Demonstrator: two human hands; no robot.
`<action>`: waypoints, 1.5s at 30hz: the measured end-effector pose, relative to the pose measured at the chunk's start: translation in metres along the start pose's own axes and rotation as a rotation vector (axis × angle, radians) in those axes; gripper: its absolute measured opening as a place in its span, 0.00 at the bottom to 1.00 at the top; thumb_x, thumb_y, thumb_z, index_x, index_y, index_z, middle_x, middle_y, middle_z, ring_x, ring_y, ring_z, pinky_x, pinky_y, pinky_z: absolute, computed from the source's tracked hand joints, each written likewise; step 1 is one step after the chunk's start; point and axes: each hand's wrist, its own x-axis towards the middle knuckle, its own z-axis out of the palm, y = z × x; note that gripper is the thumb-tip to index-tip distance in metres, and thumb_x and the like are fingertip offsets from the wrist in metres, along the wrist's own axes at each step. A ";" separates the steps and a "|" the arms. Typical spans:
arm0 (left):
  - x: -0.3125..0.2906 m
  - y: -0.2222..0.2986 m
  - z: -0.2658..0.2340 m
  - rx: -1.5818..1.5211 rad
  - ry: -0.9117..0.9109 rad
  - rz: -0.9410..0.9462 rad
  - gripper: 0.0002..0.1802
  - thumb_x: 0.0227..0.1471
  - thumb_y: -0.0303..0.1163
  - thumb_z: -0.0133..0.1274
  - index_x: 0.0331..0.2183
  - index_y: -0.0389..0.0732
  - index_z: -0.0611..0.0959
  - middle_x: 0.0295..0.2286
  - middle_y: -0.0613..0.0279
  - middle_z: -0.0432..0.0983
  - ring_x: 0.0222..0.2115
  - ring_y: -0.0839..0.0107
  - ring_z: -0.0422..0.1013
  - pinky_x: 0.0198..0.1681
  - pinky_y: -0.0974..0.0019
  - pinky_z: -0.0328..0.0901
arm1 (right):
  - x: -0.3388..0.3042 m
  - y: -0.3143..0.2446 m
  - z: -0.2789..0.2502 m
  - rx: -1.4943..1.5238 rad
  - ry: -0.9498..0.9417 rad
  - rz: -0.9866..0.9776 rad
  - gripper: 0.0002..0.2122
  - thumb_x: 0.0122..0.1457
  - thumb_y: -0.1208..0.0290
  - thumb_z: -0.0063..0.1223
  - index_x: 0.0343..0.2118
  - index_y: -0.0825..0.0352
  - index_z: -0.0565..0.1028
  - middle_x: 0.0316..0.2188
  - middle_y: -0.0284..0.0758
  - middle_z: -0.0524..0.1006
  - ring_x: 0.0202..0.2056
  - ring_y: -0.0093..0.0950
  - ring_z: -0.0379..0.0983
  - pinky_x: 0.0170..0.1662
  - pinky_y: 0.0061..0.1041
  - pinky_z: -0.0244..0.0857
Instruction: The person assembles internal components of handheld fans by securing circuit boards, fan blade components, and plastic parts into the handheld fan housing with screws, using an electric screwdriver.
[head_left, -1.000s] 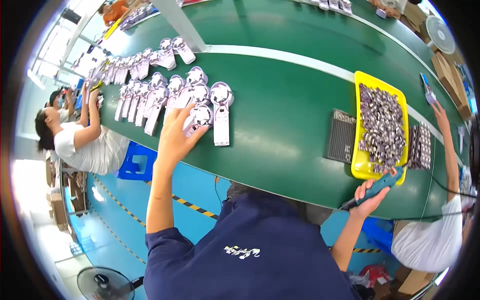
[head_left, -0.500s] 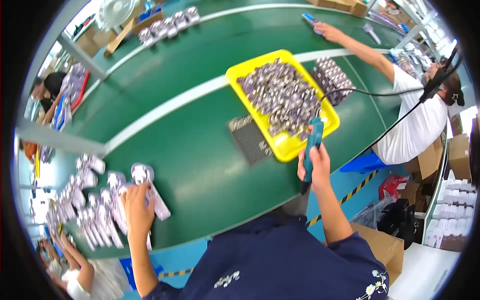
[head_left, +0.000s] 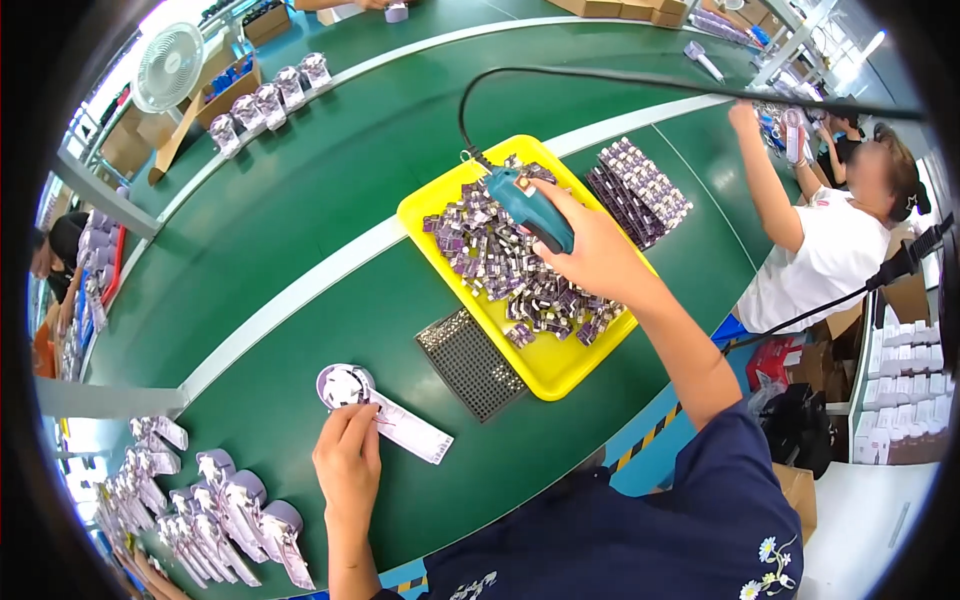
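My left hand (head_left: pixel 348 462) pinches the neck of a pale lilac handheld fan housing (head_left: pixel 413 432), with a round head and a flat handle, lying on the green table. Thin wires show near my fingertips. In my right hand (head_left: pixel 605 255) is a teal electric screwdriver (head_left: pixel 535 212), its black cable running from its far end. It is tilted over a yellow tray (head_left: pixel 556 382) heaped with small purple-and-silver circuit boards (head_left: pixel 485 245). Its tip I cannot make out. More fan housings (head_left: pixel 240 515) lie in rows to the left of my left hand.
A black perforated plate (head_left: pixel 470 365) lies against the tray's near left side. Stacked board panels (head_left: pixel 640 190) stand to its right. The screwdriver's cable (head_left: pixel 690 85) loops across the far side. A co-worker (head_left: pixel 830 250) sits at the right. Several fan heads (head_left: pixel 268 105) line the far edge.
My left hand has brought one fan housing rightward from the rows. My right hand has lifted the screwdriver up and left over the tray. The co-worker's arm has drawn back, and my view has shifted.
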 end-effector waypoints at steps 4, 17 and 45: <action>0.005 -0.005 0.012 -0.058 -0.016 0.094 0.11 0.45 0.14 0.57 0.34 0.34 0.83 0.32 0.54 0.77 0.30 0.57 0.76 0.33 0.63 0.70 | 0.007 0.004 0.004 -0.090 -0.047 0.042 0.32 0.52 0.78 0.58 0.62 0.66 0.61 0.40 0.40 0.80 0.40 0.34 0.79 0.47 0.28 0.69; -0.011 -0.024 0.026 -0.361 -0.046 -0.018 0.11 0.45 0.14 0.58 0.33 0.35 0.84 0.30 0.57 0.74 0.26 0.66 0.72 0.28 0.68 0.67 | 0.054 -0.018 0.035 -0.183 -0.283 0.029 0.33 0.52 0.75 0.58 0.63 0.57 0.59 0.37 0.49 0.78 0.39 0.47 0.77 0.42 0.40 0.68; -0.015 -0.038 0.036 -0.936 -0.106 -0.404 0.06 0.53 0.27 0.61 0.30 0.33 0.83 0.19 0.69 0.73 0.18 0.84 0.62 0.20 0.75 0.56 | -0.063 -0.147 0.144 0.047 -0.046 -0.195 0.30 0.50 0.76 0.65 0.58 0.66 0.66 0.44 0.41 0.79 0.39 0.33 0.79 0.42 0.28 0.71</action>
